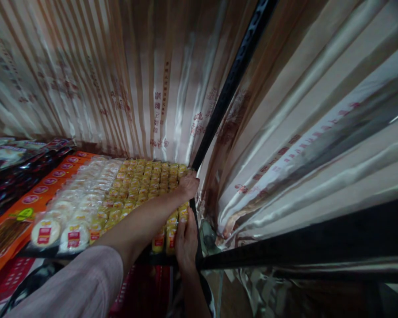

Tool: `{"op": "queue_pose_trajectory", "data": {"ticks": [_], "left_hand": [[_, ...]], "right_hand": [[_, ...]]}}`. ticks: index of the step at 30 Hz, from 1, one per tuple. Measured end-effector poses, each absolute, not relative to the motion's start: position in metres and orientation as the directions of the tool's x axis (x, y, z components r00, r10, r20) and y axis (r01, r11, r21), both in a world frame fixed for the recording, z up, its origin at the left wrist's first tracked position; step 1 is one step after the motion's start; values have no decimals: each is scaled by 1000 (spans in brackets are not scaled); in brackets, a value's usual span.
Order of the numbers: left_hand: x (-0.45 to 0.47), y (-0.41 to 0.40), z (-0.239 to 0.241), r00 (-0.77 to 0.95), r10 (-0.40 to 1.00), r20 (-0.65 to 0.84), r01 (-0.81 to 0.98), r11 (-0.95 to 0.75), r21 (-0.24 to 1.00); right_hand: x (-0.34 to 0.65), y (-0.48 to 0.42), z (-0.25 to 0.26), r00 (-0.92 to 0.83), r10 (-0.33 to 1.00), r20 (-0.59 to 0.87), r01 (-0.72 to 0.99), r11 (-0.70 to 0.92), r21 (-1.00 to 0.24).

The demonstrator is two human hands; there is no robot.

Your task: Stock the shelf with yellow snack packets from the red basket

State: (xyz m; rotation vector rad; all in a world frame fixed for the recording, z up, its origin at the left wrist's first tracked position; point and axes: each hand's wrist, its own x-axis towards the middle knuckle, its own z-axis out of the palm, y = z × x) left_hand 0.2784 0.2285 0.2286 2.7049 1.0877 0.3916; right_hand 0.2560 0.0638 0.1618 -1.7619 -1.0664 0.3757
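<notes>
Rows of small yellow packets (132,181) with red labels stand tightly lined up on a dark shelf. My left hand (189,184) reaches across them to the far right end of the rows, beside a black post. Its fingers are dim and partly hidden, so their grip is unclear. Nearer to me, my right hand (186,240) lies along the outer side of the rightmost row, fingers stretched forward against the packets. Left of the yellow packets stand rows of round white packages (74,236) in clear wrap, also with red labels.
An orange package (29,198) lies farther left, past it dark shiny packs (6,176). A black perforated post (225,97) rises at the shelf's right corner. Pleated printed curtains (146,88) hang behind and to the right. A dark rail (301,234) runs off to the right.
</notes>
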Motion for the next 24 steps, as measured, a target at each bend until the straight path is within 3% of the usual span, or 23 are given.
{"op": "queue_pose_trajectory", "data": {"ticks": [6, 13, 15, 17, 20, 24], "left_hand": [[271, 229, 232, 718, 657, 231, 605, -752, 260], [253, 206, 253, 670, 656, 347, 587, -754, 295], [240, 183, 257, 654, 643, 399, 540, -766, 350], [218, 151, 257, 613, 615, 496, 379, -780, 497], [171, 91, 245, 553, 612, 566, 171, -748, 641], [103, 14, 200, 572, 692, 440, 150, -616, 773]], "right_hand": [[258, 64, 157, 599, 772, 213, 480, -133, -867], [253, 50, 168, 606, 726, 324, 500, -31, -865], [245, 38, 171, 629, 689, 360, 480, 19, -877], [233, 20, 166, 668, 649, 365, 438, 54, -897], [211, -16, 143, 715, 652, 251, 343, -15, -939], [178, -59, 102, 616, 785, 58, 222, -102, -970]]}}
